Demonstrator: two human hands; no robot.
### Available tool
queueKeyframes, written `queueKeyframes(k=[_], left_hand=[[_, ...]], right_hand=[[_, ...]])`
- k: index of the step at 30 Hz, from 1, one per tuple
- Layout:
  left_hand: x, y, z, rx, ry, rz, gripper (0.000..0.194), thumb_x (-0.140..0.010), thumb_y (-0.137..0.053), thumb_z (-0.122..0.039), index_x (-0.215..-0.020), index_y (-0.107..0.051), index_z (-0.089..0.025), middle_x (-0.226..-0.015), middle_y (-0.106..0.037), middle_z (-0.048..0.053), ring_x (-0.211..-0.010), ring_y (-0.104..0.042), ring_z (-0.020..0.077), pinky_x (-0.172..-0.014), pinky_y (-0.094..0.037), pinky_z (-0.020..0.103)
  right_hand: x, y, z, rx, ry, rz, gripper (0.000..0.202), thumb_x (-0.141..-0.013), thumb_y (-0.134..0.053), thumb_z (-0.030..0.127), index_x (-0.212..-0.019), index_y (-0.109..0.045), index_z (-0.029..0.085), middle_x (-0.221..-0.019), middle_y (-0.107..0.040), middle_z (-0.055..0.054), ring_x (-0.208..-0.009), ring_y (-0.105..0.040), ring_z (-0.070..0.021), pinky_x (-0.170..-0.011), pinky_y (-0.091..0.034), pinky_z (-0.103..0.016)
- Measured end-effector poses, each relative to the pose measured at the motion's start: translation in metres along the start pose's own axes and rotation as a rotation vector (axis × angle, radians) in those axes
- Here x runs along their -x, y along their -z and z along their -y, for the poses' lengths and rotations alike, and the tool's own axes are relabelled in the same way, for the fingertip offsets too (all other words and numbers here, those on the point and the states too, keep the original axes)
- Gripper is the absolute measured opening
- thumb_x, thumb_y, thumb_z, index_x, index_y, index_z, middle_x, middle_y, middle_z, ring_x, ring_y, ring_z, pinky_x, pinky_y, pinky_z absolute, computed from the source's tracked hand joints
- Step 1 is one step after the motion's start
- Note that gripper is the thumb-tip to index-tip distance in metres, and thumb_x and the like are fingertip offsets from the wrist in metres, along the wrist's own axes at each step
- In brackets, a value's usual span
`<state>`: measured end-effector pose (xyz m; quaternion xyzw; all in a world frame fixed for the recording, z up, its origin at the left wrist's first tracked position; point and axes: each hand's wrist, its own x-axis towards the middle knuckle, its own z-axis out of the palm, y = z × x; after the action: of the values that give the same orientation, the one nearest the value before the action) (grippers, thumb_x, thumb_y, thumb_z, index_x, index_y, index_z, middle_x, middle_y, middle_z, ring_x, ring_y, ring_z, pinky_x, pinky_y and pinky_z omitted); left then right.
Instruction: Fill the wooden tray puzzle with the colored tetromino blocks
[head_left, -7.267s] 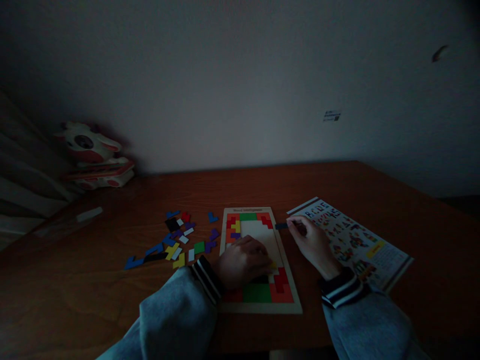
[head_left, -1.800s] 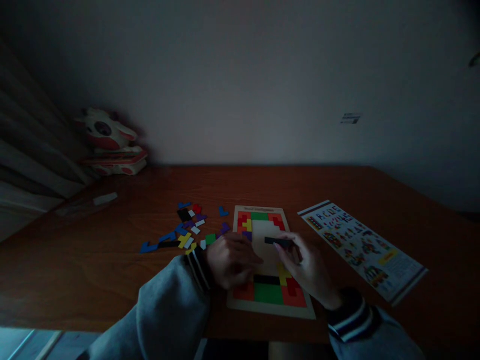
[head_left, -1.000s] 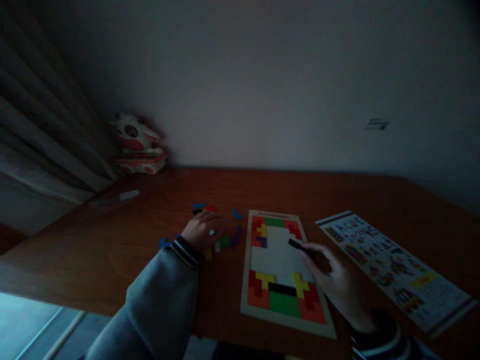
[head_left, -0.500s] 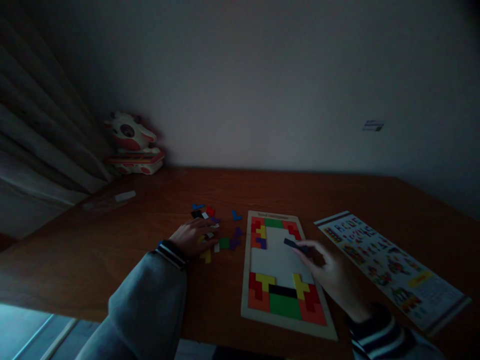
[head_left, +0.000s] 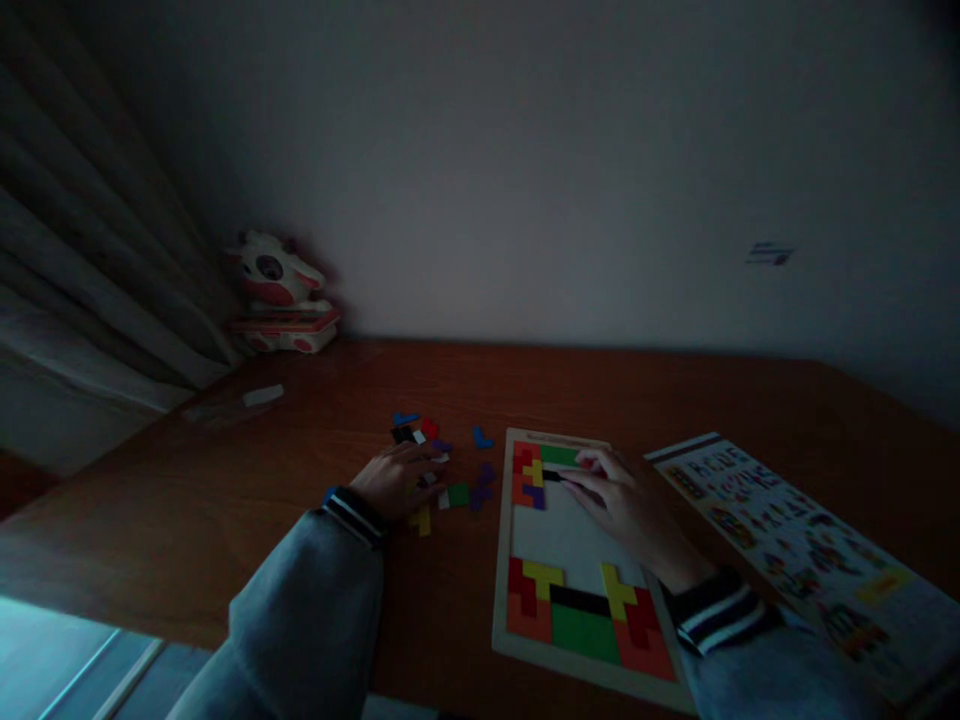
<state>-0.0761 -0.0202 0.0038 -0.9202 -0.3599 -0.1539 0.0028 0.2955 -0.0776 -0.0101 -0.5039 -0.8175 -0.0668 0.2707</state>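
Note:
My right hand (head_left: 611, 495) pinches a black puzzle piece (head_left: 553, 476) over the upper part of the wooden puzzle board (head_left: 501, 600), below a green piece (head_left: 556, 455). Red, orange, yellow and purple pieces lie along the board's upper left, and a coloured group with a black bar (head_left: 580, 600) fills its lower end. The middle of the tray shows bare. To the left, my left hand (head_left: 401, 478) rests with fingers spread over a pile of loose pieces, partly hiding them. Near its fingertips are a green square piece (head_left: 458, 495) and purple pieces (head_left: 482, 485).
A printed pattern sheet (head_left: 795, 560) lies right of the board. Blue pieces (head_left: 481, 438) sit beyond the pile. A cow-shaped toy (head_left: 281, 295) stands at the back left by the curtain (head_left: 97, 250). A small white strip (head_left: 263, 395) lies on the wooden table (head_left: 420, 375).
My right hand has moved the black piece up and left, from above the tray's middle to just below the green piece. My left hand stays over the pile; the view has shifted slightly.

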Motion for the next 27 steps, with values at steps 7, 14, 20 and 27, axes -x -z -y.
queueKeyframes(k=[7,14,20,27], left_hand=[[-0.001,0.003,-0.003,-0.015,-0.012,-0.002,0.034,-0.096,-0.052,-0.044,-0.114,-0.069,-0.022,-0.124,-0.067,0.009,-0.108,-0.065,0.0253,-0.092,-0.055,0.042],[0.001,0.001,-0.001,0.003,-0.022,-0.024,0.033,-0.096,-0.054,-0.042,-0.118,-0.068,-0.022,-0.125,-0.066,0.008,-0.106,-0.065,0.0248,-0.094,-0.054,0.044],[0.001,0.004,-0.001,0.015,-0.031,-0.123,0.029,-0.093,-0.059,-0.041,-0.114,-0.070,-0.025,-0.122,-0.067,0.007,-0.110,-0.061,0.0248,-0.096,-0.051,0.044],[-0.006,0.001,-0.019,0.143,-0.199,-0.067,0.040,-0.087,-0.066,-0.048,-0.116,-0.067,-0.020,-0.114,-0.072,0.008,-0.105,-0.065,0.0252,-0.096,-0.051,0.042]], right_hand=[[0.004,0.007,0.006,0.182,0.034,0.100,0.032,-0.096,-0.053,0.038,-0.121,-0.069,0.026,-0.102,-0.064,-0.009,-0.095,-0.057,-0.0262,-0.081,-0.046,-0.043],[0.007,0.003,0.006,0.197,0.007,0.108,0.039,-0.099,-0.045,0.043,-0.129,-0.063,0.026,-0.108,-0.063,-0.010,-0.096,-0.056,-0.0267,-0.081,-0.042,-0.043],[0.010,0.002,0.004,0.158,-0.011,0.086,0.034,-0.098,-0.046,0.045,-0.122,-0.067,0.032,-0.105,-0.064,-0.008,-0.094,-0.056,-0.0257,-0.079,-0.041,-0.041],[0.009,0.001,-0.002,0.036,-0.069,0.016,0.037,-0.098,-0.045,0.045,-0.122,-0.065,0.025,-0.106,-0.065,-0.009,-0.098,-0.059,-0.0271,-0.086,-0.044,-0.045]])
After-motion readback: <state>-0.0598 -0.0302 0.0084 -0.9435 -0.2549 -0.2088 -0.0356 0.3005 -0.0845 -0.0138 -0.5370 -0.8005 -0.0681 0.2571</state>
